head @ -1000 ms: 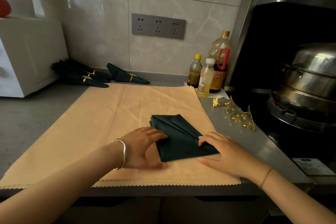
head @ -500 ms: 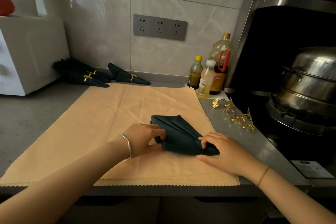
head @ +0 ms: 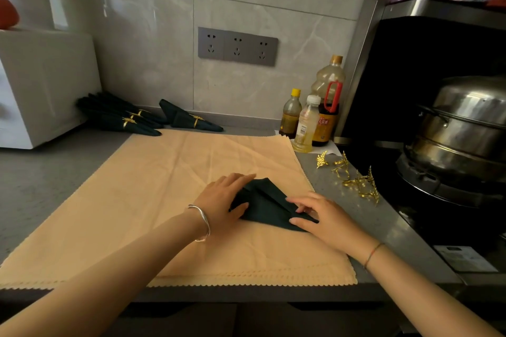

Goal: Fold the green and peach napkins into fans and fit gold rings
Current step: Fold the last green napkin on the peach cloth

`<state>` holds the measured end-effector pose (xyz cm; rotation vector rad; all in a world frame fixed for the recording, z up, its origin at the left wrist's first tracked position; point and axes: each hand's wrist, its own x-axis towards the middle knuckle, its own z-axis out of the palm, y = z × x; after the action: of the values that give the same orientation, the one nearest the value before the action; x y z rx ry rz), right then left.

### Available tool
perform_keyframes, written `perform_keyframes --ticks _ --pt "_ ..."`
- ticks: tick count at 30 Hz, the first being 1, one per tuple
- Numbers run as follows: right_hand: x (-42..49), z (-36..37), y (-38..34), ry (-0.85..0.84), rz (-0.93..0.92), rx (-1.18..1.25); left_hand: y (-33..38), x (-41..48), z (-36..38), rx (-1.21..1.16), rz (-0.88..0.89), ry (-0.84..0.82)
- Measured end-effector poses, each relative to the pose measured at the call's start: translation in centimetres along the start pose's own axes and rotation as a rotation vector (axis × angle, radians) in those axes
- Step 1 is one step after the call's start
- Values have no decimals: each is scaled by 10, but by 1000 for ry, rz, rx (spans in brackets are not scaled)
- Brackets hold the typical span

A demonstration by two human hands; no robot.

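Soft, light green napkin (head: pixel 267 204) — its pleats would likely spring open. My left hand (head: pixel 223 200) and right hand (head: pixel 325 216) press it, fingers straight — I'd pinch the narrow end.

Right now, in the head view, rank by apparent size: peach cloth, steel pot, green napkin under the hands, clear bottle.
Largest first:
peach cloth
steel pot, cut off at the frame edge
green napkin, partly hidden
clear bottle
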<state>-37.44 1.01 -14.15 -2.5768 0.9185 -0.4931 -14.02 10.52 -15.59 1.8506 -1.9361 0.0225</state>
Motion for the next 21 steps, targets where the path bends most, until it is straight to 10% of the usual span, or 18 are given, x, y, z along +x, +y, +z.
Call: perform_keyframes --ticks 9,21 --pt "4 0 -4 -66 -56 -167 5 15 8 270 23 -322" --pt "4 8 -31 -127 -263 -534 -5 17 17 49 -32 -330"
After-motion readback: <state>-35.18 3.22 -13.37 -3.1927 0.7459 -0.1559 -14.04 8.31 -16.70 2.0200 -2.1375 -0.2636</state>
